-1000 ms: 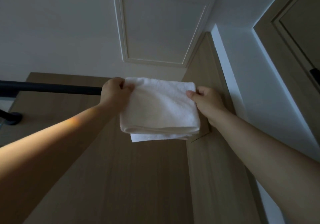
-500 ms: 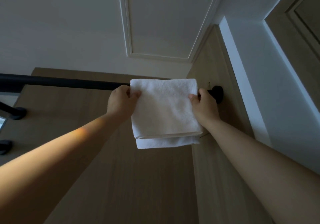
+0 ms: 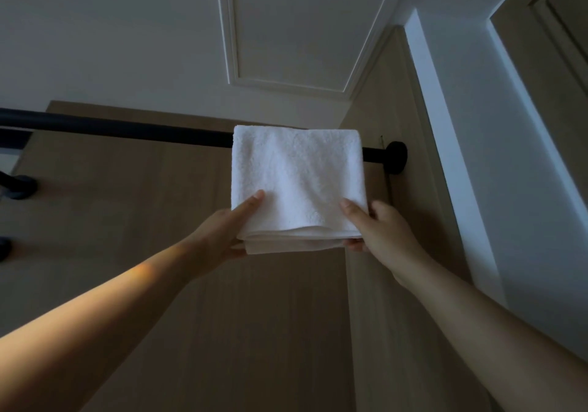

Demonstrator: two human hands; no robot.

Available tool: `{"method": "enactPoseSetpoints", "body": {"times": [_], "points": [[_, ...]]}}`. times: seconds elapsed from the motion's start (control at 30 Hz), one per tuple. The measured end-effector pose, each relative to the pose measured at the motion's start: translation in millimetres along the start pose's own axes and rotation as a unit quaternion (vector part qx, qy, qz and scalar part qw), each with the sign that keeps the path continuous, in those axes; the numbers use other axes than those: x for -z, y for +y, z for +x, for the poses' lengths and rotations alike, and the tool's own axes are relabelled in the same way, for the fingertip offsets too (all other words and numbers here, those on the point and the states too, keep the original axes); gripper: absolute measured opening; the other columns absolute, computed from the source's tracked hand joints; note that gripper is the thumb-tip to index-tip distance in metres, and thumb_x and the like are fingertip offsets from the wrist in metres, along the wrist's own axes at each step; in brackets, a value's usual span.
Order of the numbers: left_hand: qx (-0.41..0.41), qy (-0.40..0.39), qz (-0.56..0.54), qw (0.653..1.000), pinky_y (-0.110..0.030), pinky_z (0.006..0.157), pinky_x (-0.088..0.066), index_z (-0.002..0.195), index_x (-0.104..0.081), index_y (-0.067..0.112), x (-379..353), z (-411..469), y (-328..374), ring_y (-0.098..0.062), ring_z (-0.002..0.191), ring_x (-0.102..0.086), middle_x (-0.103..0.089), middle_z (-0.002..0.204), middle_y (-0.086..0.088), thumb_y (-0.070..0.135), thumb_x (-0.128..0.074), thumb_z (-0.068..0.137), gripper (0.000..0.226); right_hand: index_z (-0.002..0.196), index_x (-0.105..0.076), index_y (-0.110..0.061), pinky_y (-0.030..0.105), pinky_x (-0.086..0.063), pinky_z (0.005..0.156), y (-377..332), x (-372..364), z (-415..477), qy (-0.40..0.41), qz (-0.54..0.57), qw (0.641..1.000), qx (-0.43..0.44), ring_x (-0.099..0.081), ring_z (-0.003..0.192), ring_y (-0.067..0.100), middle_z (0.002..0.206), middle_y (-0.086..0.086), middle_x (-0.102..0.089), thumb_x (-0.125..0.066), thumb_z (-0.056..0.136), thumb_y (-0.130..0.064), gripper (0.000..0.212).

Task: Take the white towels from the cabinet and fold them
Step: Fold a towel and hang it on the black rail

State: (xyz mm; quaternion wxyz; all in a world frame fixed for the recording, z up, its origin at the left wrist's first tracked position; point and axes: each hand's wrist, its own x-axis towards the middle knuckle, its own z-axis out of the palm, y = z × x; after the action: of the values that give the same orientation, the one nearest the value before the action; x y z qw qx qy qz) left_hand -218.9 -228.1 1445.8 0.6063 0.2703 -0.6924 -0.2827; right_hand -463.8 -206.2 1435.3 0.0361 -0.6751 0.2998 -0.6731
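Both hands have slid down from the top sides of the folded white terry towel (image 3: 297,176) to its bottom corners. The towel now sits higher up, across the long black metal rod (image 3: 127,130).

The left hand (image 3: 219,236) holds the bottom left corner. Its thumb (image 3: 253,201) lies straight on the front of the towel and its other fingers are tucked behind, so the corner is pinched between them. The right hand (image 3: 385,233) holds the bottom right corner the same way, with its thumb (image 3: 348,209) on the front and its fingers under the cloth. Both arms reach up.

The towel is folded in a few layers, which show at its bottom edge. Its top edge is just above the rod, and the towel hides part of the rod. It is not clear if the towel hangs on the rod or is only held in front of it.

The rod runs from left to right and ends at a round black mount (image 3: 396,157) on the light brown wooden cabinet side wall (image 3: 378,284). Behind the towel is the brown wooden cabinet back panel (image 3: 222,316). Above it is a white ceiling with a raised frame (image 3: 286,30).
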Motion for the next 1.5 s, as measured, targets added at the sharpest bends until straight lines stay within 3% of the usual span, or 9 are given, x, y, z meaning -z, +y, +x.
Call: {"method": "enactPoseSetpoints", "body": {"times": [0.17,0.27,0.4,0.63,0.8,0.93,1.1,1.37,1.5], "points": [[-0.017,0.034,-0.010,0.999,-0.040,0.083,-0.059,0.101,-0.069,0.012,-1,-5,-6,-0.020,0.090,-0.073,-0.076,0.092,-0.002,0.063,-0.069,0.070,0.059,0.091,-0.065,-0.012,0.026,-0.059,0.065,7,0,-10,-0.002,-0.014,1.000,0.010,-0.069,0.062,0.009,0.081,0.006,-0.072,-0.058,0.095,-0.040,0.030],[-0.037,0.058,0.005,0.998,-0.039,0.080,-0.060,0.096,-0.071,-0.001,-1,-9,-6,-0.023,0.087,-0.073,-0.075,0.093,-0.012,0.060,-0.072,0.070,0.066,0.079,-0.057,-0.014,0.011,-0.044,0.049,6,0,-17,0.034,-0.083,0.994,0.056,-0.061,0.053,0.006,0.066,0.003,-0.064,-0.054,0.098,-0.039,0.032],[-0.063,0.072,0.032,0.995,-0.045,0.083,-0.058,0.098,-0.068,-0.010,-1,-15,-3,-0.026,0.080,-0.070,-0.071,0.095,-0.022,0.059,-0.073,0.067,0.075,0.071,-0.043,-0.024,0.015,-0.035,0.045,8,-5,-31,0.066,-0.151,0.979,0.124,-0.048,0.049,0.010,0.060,-0.001,-0.050,-0.043,0.101,-0.040,0.035],[-0.074,0.041,0.080,0.993,-0.055,0.093,-0.052,0.092,-0.068,-0.011,3,-25,-1,-0.039,0.087,-0.068,-0.067,0.100,-0.030,0.063,-0.074,0.068,0.078,0.068,-0.040,-0.024,0.012,-0.035,0.048,9,-15,-10,0.079,-0.115,0.986,0.088,-0.044,0.055,0.004,0.065,-0.006,-0.046,-0.043,0.104,-0.030,0.036],[-0.072,0.042,0.061,0.995,-0.044,0.088,-0.057,0.090,-0.070,-0.009,7,-26,-1,-0.034,0.093,-0.070,-0.071,0.096,-0.023,0.051,-0.075,0.066,0.065,0.065,-0.042,-0.018,0.013,-0.031,0.043,31,-16,-7,0.052,-0.079,0.994,0.063,-0.043,0.043,-0.003,0.058,-0.006,-0.043,-0.050,0.100,-0.034,0.040],[-0.064,0.039,0.022,0.997,-0.025,0.069,-0.060,0.080,-0.073,0.001,8,-26,-3,-0.019,0.082,-0.073,-0.075,0.084,-0.008,0.040,-0.077,0.068,0.041,0.077,-0.062,-0.014,0.028,-0.041,0.060,45,-11,-4,0.030,-0.091,0.995,0.006,-0.057,0.060,0.005,0.065,-0.004,-0.061,-0.051,0.095,-0.054,0.045],[-0.066,0.053,0.013,0.996,-0.020,0.064,-0.058,0.079,-0.073,0.003,8,-27,-5,-0.015,0.077,-0.073,-0.075,0.078,-0.002,0.039,-0.077,0.066,0.038,0.107,-0.069,-0.020,0.028,-0.053,0.088,44,-14,-5,-0.058,0.166,0.981,-0.077,-0.068,0.104,0.013,0.110,-0.001,-0.073,-0.054,0.096,-0.043,0.029],[-0.091,0.123,0.091,0.984,-0.019,0.058,-0.056,0.073,-0.073,0.008,4,-26,-9,-0.006,0.059,-0.067,-0.072,0.064,0.004,0.038,-0.076,0.078,0.031,0.108,-0.068,-0.021,0.026,-0.053,0.085,38,-12,-16,-0.041,0.199,0.979,-0.030,-0.069,0.102,0.016,0.107,0.000,-0.074,-0.055,0.096,-0.035,0.023],[-0.079,0.120,0.066,0.987,-0.018,0.059,-0.056,0.074,-0.073,0.007,3,-26,-9,-0.008,0.063,-0.070,-0.073,0.067,0.003,0.036,-0.076,0.079,0.029,0.090,-0.075,-0.025,0.034,-0.056,0.090,33,-4,-13,-0.032,0.153,0.988,0.003,-0.071,0.094,0.018,0.093,-0.001,-0.076,-0.060,0.094,-0.034,0.017]]}}
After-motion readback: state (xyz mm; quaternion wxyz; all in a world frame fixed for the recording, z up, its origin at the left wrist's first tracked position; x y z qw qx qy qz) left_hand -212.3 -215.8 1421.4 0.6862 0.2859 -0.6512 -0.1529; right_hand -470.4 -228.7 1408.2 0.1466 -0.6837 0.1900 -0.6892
